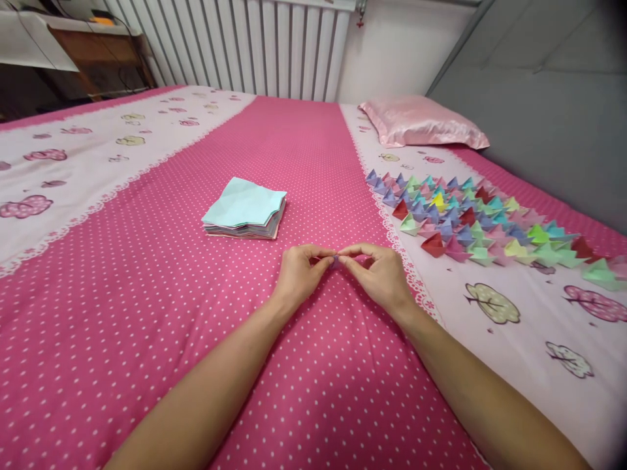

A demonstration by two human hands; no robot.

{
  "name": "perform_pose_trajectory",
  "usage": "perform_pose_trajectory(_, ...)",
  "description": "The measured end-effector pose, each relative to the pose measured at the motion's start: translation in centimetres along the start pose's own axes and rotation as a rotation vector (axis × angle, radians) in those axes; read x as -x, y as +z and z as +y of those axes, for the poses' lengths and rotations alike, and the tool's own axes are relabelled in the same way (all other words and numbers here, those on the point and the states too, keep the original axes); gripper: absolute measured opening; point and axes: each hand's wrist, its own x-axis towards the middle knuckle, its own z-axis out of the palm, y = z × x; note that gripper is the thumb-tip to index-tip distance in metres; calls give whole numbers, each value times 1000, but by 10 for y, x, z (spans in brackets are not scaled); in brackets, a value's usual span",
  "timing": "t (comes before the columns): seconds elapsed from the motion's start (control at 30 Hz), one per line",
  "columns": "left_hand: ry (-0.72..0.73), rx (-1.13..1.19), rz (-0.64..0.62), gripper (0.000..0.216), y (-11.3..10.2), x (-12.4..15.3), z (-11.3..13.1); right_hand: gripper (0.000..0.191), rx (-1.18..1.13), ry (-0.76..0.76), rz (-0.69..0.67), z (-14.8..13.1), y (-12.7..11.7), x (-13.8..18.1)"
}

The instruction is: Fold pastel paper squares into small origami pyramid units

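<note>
My left hand (300,272) and my right hand (379,272) meet fingertip to fingertip low over the pink dotted bedsheet (147,313). Both pinch a small folded piece of purplish paper (335,262), mostly hidden by the fingers. A stack of square coloured papers (245,209), pale mint sheet on top, lies just beyond my left hand. To the right, several folded paper pieces (465,219) in many colours lie in rows on the white part of the sheet.
A pink satin pillow (421,122) lies at the bed's far right beside a grey padded headboard (539,111). A white radiator (255,46) lines the wall beyond the bed. A wooden desk (93,55) stands at the far left.
</note>
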Motion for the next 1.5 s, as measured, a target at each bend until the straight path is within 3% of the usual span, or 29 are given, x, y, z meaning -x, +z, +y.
perform_pose_trajectory(0.23,40,-102,-7,16,3,0,5,15,27,-11,10,-2,1,0)
perform_pose_trajectory(0.93,-59,-12,0,17,6,-4,-1,13,6,20,12,5,2,-2)
perform_pose_trajectory(1.5,-11,-66,48,12,6,-4,-3,11,17,-14,-17,10,4,-2)
